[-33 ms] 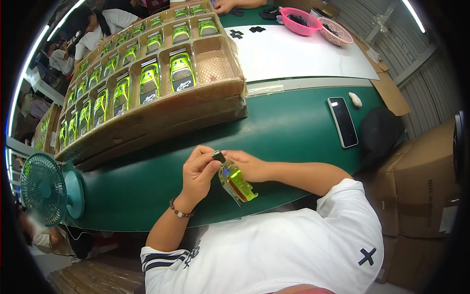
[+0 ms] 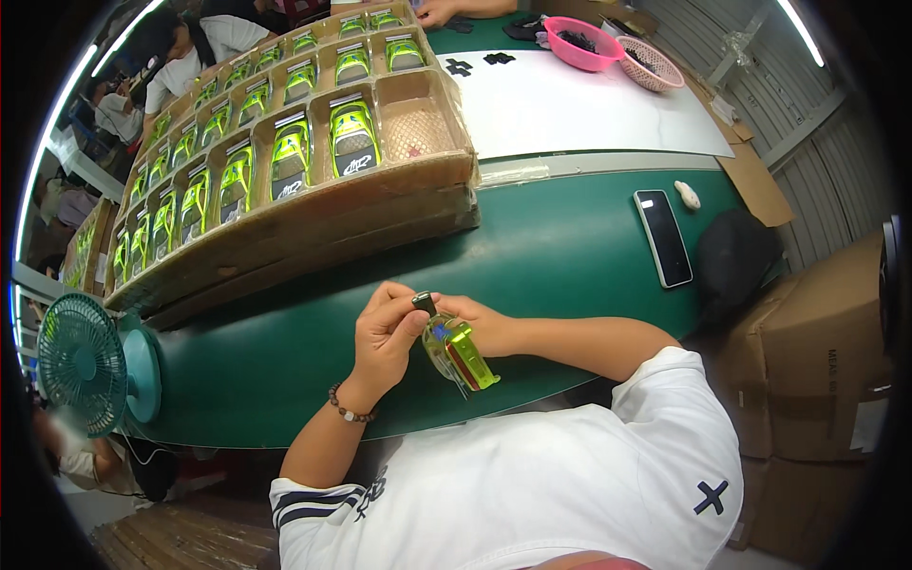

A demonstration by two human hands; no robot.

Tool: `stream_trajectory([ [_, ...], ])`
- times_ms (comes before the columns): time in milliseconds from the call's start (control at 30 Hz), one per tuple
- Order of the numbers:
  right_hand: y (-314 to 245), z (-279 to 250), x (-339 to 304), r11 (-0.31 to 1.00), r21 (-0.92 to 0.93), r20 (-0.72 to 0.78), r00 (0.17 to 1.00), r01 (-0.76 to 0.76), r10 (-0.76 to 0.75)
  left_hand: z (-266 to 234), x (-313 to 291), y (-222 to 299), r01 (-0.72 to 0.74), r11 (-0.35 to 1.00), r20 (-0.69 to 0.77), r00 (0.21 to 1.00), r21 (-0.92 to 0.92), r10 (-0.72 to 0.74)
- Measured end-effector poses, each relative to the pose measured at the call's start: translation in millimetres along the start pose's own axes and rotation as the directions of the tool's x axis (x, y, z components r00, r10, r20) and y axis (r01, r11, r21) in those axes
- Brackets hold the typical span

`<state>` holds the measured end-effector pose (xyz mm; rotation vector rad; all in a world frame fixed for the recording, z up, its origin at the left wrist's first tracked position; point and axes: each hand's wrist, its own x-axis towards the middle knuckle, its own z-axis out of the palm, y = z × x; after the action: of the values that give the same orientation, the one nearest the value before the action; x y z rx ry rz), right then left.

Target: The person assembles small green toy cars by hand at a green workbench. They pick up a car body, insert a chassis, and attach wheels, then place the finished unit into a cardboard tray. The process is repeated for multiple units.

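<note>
Above the green table, close to my body, I hold a yellow-green toy car body shell (image 2: 467,356) with clear window parts and a reddish strip along it. My left hand (image 2: 383,330) pinches its far end, thumb and fingers closed by a small dark part (image 2: 425,303). Whether that part is separate or belongs to the shell, I cannot tell. My right hand (image 2: 483,326) grips the shell from behind and the right side, its fingertips partly hidden. The near end of the shell tilts down toward my shirt.
A large cardboard tray (image 2: 313,214) of similar car shells stands at far left, one near-right compartment empty. A teal fan (image 2: 85,356) is at left. At right are a phone (image 2: 664,237) and dark cloth (image 2: 736,261). Pink baskets (image 2: 581,59) hold black parts beyond a white sheet (image 2: 570,114).
The toy car body shell has turned slightly in my hands, its near end shifting a little. Both hands keep their hold in almost the same place.
</note>
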<state>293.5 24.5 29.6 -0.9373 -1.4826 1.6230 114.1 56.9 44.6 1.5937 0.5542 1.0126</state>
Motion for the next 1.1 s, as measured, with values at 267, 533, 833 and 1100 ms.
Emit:
stream_trajectory([
  [267, 3, 11, 3, 0.99, -0.141, -0.033, 0.999, 0.025, -0.03, -2, -1, 11, -0.153, 0.977, 0.078, 0.987, 0.148, 0.143],
  [533, -37, -1, 5, 0.913, -0.153, 0.18, 0.919, 0.379, -0.351, -7, -6, 23, -0.094, 0.992, 0.215, 0.974, 0.086, 0.073],
  [833, -47, 14, 28, 0.809, -0.455, 0.26, 0.925, 0.371, -0.278, -15, -5, 13, -0.286, 0.948, 0.142, 0.953, 0.138, 0.267],
  [1100, -60, 14, 28, 0.775, -0.514, 0.321, 0.92, 0.368, -0.224, -11, -7, 17, -0.397, 0.88, 0.081, 0.917, 0.261, 0.39],
])
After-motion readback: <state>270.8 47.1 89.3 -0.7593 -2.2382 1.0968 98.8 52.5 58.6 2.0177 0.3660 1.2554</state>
